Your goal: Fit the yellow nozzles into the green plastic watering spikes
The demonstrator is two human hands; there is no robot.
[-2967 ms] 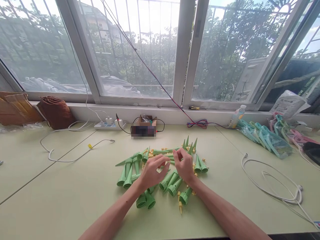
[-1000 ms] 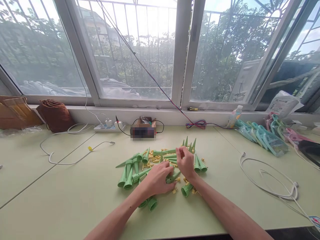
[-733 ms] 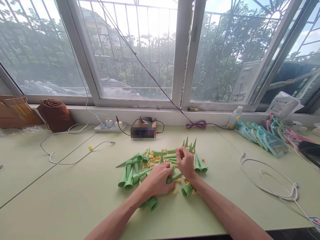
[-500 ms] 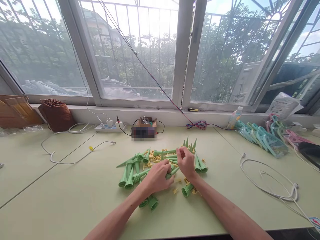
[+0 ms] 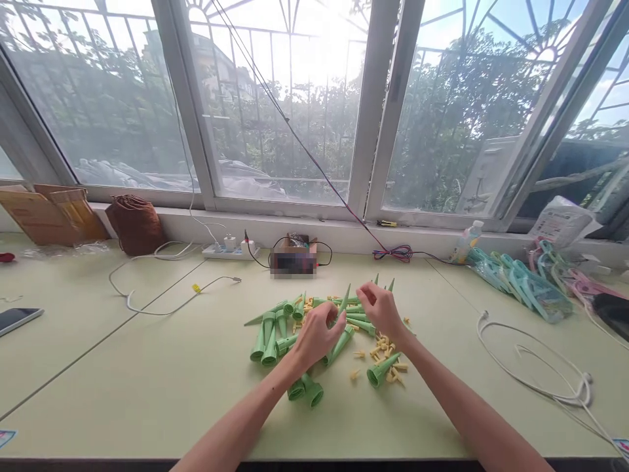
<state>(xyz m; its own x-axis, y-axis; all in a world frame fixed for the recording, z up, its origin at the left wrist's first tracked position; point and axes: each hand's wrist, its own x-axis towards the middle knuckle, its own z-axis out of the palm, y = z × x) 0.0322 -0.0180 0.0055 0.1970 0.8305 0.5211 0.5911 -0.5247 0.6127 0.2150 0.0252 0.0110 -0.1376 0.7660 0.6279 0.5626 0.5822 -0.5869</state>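
Note:
My left hand (image 5: 318,333) is closed, its fingertips and thumb around a green plastic cone-shaped spike (image 5: 346,299) whose point rises above the fingers. Just right of it, my right hand (image 5: 382,309) is held in a pinch; whatever its fingertips grip is too small or hidden. Another green spike (image 5: 340,345) slants under my left hand. To the left lies a cluster of green spikes (image 5: 268,351), wide hollow ends toward me. Small yellow plastic pieces (image 5: 383,347) are scattered among them, several below my right wrist near a lone green spike (image 5: 382,371).
White cables (image 5: 531,393) coil on the right of the table and more run on the left. Along the window sill are a power strip (image 5: 230,249), a small box (image 5: 293,261), a bottle (image 5: 466,241) and bagged teal items (image 5: 528,285). A phone (image 5: 19,319) lies far left.
The view has swung slightly left. The spike at my left hand now points upward instead of right, and another spike shows beneath that hand. My right hand stays pinched beside it.

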